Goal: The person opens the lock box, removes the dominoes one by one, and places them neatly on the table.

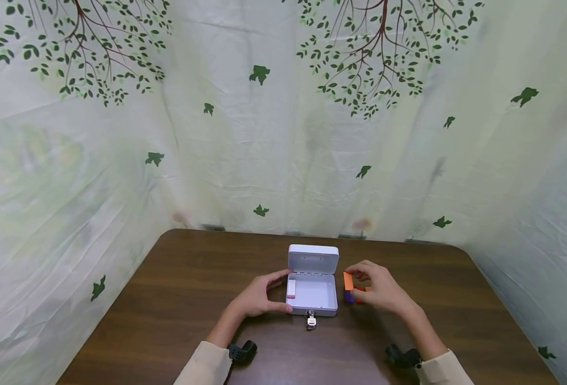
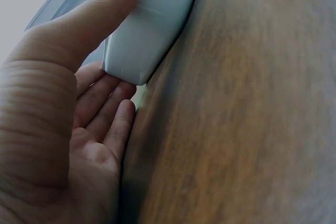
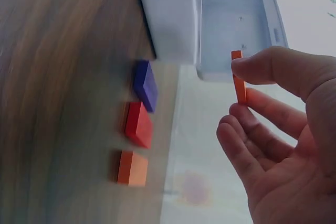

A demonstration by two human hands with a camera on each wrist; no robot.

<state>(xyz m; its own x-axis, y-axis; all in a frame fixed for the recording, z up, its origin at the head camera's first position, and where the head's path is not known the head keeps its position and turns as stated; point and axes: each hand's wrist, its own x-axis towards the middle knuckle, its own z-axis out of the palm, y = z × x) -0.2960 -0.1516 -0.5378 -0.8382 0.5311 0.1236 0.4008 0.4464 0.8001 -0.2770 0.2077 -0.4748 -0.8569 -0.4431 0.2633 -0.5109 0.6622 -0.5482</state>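
Note:
A small white lidded box [image 1: 311, 291] stands on the table with its lid raised. My left hand [image 1: 258, 295] holds the box's left side, thumb at the near corner and fingers at the far one. Inside, along the left wall, lies a white and pink block [image 1: 291, 289]. My right hand [image 1: 377, 286] pinches a thin orange block [image 3: 239, 82] between thumb and fingers, raised off the table just right of the box. Below it on the table are a purple block [image 3: 145, 85], a red block [image 3: 139, 124] and another orange block [image 3: 132, 169], in a row.
A metal latch [image 1: 311, 321] hangs at the box's front. The brown wooden table [image 1: 168, 299] reaches back to a cloth backdrop [image 1: 283, 133] printed with leaves and branches. Both wrists wear dark bands.

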